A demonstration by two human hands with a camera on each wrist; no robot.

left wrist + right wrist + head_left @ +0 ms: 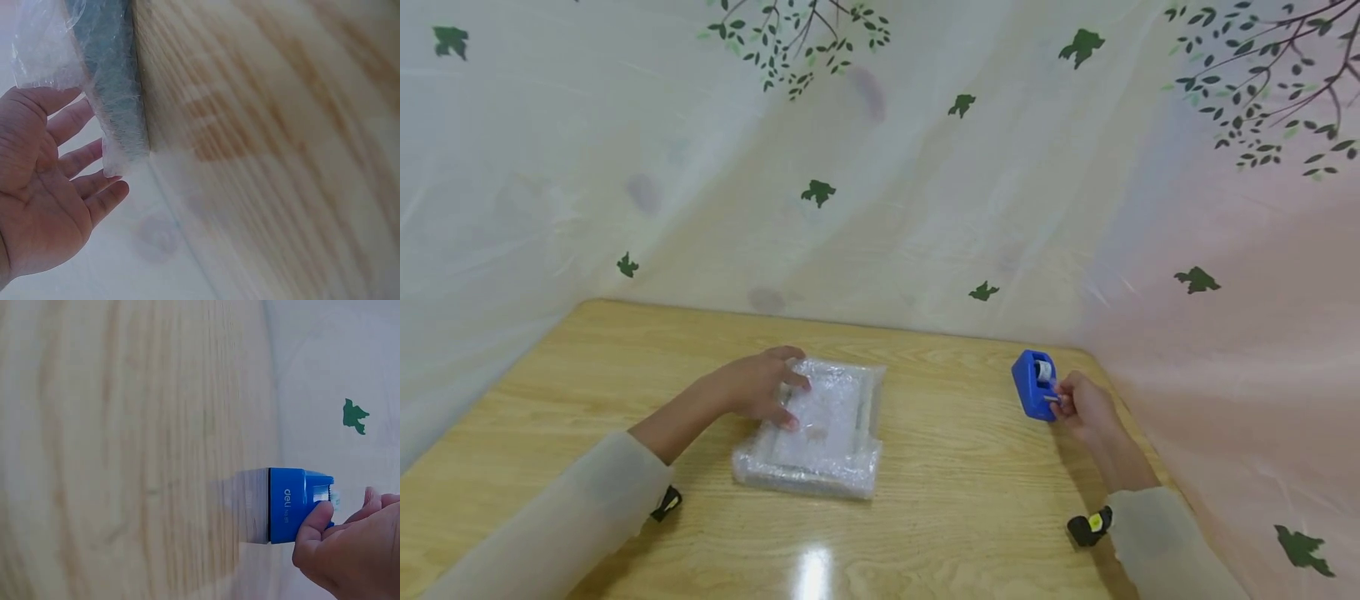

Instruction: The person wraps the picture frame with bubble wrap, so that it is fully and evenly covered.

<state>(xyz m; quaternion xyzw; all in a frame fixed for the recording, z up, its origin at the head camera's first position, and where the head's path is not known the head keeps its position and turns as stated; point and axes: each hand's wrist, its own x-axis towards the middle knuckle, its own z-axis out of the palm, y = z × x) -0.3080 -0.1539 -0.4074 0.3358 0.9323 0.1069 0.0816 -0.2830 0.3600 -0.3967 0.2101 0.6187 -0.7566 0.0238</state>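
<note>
A flat, squarish package wrapped in bubble wrap [820,417] lies on the table, with a pale framed shape showing through the plastic. My left hand [763,387] rests on its left and upper side, fingers spread. From below, in the left wrist view, the same hand [50,181] has its fingertips along the wrap's edge. Off to the right stands a blue tape dispenser [1028,387] with a roll of clear tape [1042,372] in it. My right hand [1086,404] pinches the tape's end at the toothed front. "deli" is printed on the dispenser [287,519].
The wooden table [955,467] runs back to a pale hanging sheet [887,250] printed with leaves, which also closes in both sides. Between the package and the dispenser lies a stretch of bare wood. Black straps with small devices [1090,527] sit at both wrists.
</note>
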